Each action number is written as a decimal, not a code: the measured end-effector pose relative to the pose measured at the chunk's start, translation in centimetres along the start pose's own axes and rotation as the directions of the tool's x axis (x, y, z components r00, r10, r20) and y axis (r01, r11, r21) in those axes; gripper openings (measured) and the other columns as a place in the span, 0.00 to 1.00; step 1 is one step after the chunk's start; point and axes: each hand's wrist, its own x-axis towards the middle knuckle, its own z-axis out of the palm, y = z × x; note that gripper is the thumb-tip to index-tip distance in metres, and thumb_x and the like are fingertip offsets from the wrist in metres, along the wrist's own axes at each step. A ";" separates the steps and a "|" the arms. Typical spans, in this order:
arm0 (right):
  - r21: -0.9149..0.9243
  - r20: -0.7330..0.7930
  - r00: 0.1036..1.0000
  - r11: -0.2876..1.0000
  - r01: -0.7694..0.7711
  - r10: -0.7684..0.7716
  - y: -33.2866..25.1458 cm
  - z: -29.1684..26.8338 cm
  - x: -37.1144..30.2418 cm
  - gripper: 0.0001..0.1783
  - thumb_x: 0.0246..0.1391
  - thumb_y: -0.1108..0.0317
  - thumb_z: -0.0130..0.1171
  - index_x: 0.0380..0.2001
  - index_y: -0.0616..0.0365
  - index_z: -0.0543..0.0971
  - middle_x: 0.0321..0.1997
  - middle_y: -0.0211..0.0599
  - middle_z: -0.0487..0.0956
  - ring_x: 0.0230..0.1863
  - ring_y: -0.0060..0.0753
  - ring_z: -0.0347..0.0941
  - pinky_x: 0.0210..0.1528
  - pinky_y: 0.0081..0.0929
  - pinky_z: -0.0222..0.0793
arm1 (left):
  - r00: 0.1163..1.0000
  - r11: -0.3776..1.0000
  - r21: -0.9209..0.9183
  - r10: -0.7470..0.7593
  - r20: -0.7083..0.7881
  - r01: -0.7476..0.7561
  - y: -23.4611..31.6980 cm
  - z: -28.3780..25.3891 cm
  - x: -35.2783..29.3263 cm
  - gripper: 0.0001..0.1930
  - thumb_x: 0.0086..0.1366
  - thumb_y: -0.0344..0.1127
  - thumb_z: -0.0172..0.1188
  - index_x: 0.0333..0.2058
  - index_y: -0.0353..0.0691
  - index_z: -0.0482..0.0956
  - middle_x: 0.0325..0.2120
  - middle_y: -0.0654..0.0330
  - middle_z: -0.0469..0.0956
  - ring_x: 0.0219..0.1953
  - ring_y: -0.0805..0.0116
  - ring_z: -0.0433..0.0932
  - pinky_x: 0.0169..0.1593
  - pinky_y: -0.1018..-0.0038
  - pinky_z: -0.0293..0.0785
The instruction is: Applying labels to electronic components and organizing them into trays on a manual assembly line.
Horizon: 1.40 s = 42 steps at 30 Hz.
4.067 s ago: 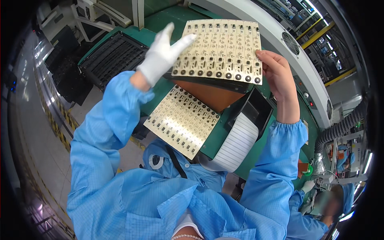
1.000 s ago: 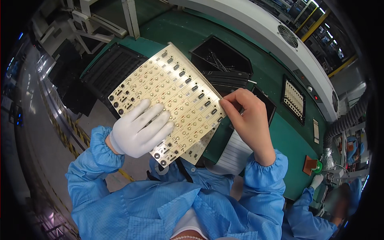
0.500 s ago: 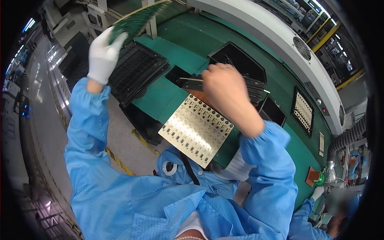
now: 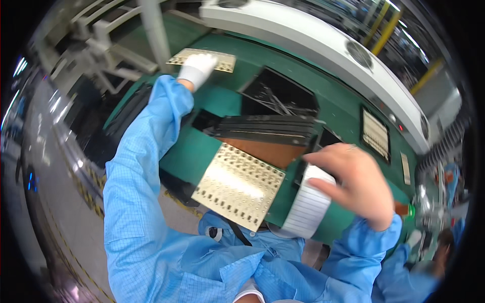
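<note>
My left hand (image 4: 198, 69), in a white glove, is at the far left of the bench, closed over the near edge of a pale circuit board panel (image 4: 226, 61). Blur hides the exact finger placement. My bare right hand (image 4: 356, 184) hovers at the right, thumb and forefinger spread, with nothing visible between them. Just beside its fingertips lies a strip of white labels (image 4: 307, 209). Another metallic circuit board panel (image 4: 237, 187), dotted with rows of small parts, lies in front of me, partly over a brown board (image 4: 262, 150).
Black slotted bars (image 4: 268, 126) and a black tray (image 4: 283, 93) sit mid-bench. A long white machine housing (image 4: 303, 38) borders the far side. A framed board (image 4: 375, 134) lies to the right. Another person in blue (image 4: 409, 278) is at lower right.
My left hand has moved right with the panel, which has turned from its green side to its pale side. My right hand has left the black bars and come nearer, beside the labels.
</note>
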 end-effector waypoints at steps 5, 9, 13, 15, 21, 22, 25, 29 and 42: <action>0.353 -0.194 0.707 0.721 -0.597 0.680 13.2 -3.7 -11.5 0.18 0.63 0.61 0.55 0.42 0.69 0.79 0.35 0.36 0.81 0.40 0.23 0.75 0.43 0.23 0.70 | 0.999 0.997 0.073 -0.007 0.036 0.005 1.3 6.4 5.6 0.15 0.64 0.35 0.47 0.48 0.47 0.75 0.39 0.59 0.79 0.42 0.59 0.79 0.44 0.61 0.76; 0.319 -0.235 0.475 0.529 -0.786 0.848 28.7 -1.4 -22.4 0.19 0.62 0.57 0.58 0.40 0.67 0.81 0.32 0.34 0.81 0.33 0.24 0.76 0.38 0.23 0.71 | 0.998 0.996 0.079 -0.047 0.029 0.045 2.4 11.2 8.2 0.12 0.65 0.34 0.46 0.44 0.46 0.75 0.41 0.58 0.78 0.45 0.58 0.79 0.47 0.62 0.75; 0.356 -0.378 0.140 0.283 -0.890 0.915 39.8 2.9 -29.2 0.19 0.51 0.55 0.63 0.33 0.64 0.85 0.26 0.44 0.83 0.28 0.39 0.79 0.35 0.36 0.73 | 0.980 0.980 0.139 -0.159 0.117 0.142 4.4 12.5 10.0 0.13 0.66 0.33 0.45 0.46 0.46 0.75 0.43 0.58 0.79 0.49 0.58 0.78 0.51 0.62 0.74; 0.316 -0.399 0.036 0.174 -0.933 0.916 43.8 3.0 -30.4 0.19 0.50 0.56 0.62 0.35 0.63 0.85 0.31 0.49 0.83 0.34 0.46 0.80 0.39 0.40 0.74 | 0.947 0.969 0.159 -0.221 0.233 0.187 5.1 13.1 10.8 0.16 0.67 0.34 0.44 0.50 0.48 0.74 0.46 0.57 0.79 0.51 0.58 0.77 0.53 0.62 0.73; 0.203 -0.450 -0.183 -0.099 -0.974 0.874 48.2 5.6 -26.3 0.19 0.49 0.61 0.58 0.38 0.67 0.83 0.44 0.61 0.80 0.48 0.60 0.78 0.49 0.47 0.74 | 0.684 0.912 -0.101 -0.221 0.695 0.398 -0.8 14.6 10.2 0.51 0.47 0.33 0.66 0.70 0.48 0.49 0.59 0.42 0.69 0.63 0.45 0.66 0.65 0.63 0.63; 0.178 -0.518 -0.179 -0.099 -0.979 0.836 47.9 5.5 -26.7 0.18 0.48 0.64 0.59 0.36 0.71 0.82 0.42 0.64 0.80 0.46 0.61 0.79 0.47 0.47 0.75 | 0.562 0.879 -0.143 -0.159 0.812 0.455 -0.6 13.4 11.3 0.57 0.41 0.33 0.72 0.70 0.46 0.49 0.61 0.40 0.66 0.64 0.45 0.66 0.64 0.63 0.64; 0.206 -0.508 -0.219 -0.129 -0.970 0.833 47.4 4.4 -28.2 0.19 0.46 0.64 0.59 0.37 0.71 0.81 0.43 0.65 0.79 0.48 0.63 0.76 0.53 0.47 0.72 | 0.597 0.929 -0.194 -0.034 0.801 0.314 -0.5 12.3 11.6 0.61 0.38 0.33 0.75 0.70 0.45 0.47 0.62 0.41 0.66 0.63 0.45 0.67 0.62 0.61 0.68; 0.140 -0.488 -0.179 -0.126 -0.982 0.854 46.0 3.7 -27.5 0.20 0.47 0.60 0.62 0.38 0.67 0.81 0.46 0.60 0.79 0.50 0.59 0.76 0.53 0.46 0.72 | 0.800 0.982 0.011 -0.161 0.578 0.190 1.9 8.6 10.8 0.51 0.39 0.37 0.77 0.63 0.42 0.59 0.56 0.45 0.72 0.56 0.45 0.73 0.53 0.58 0.74; 0.953 0.126 -0.043 -0.133 -0.273 0.991 51.6 2.6 -31.1 0.16 0.50 0.57 0.67 0.31 0.57 0.75 0.20 0.30 0.73 0.18 0.27 0.71 0.16 0.22 0.61 | 0.197 -0.251 -0.492 -0.698 0.689 0.834 -5.0 15.1 9.0 0.26 0.74 0.49 0.32 0.56 0.44 0.74 0.59 0.55 0.72 0.61 0.55 0.70 0.64 0.63 0.62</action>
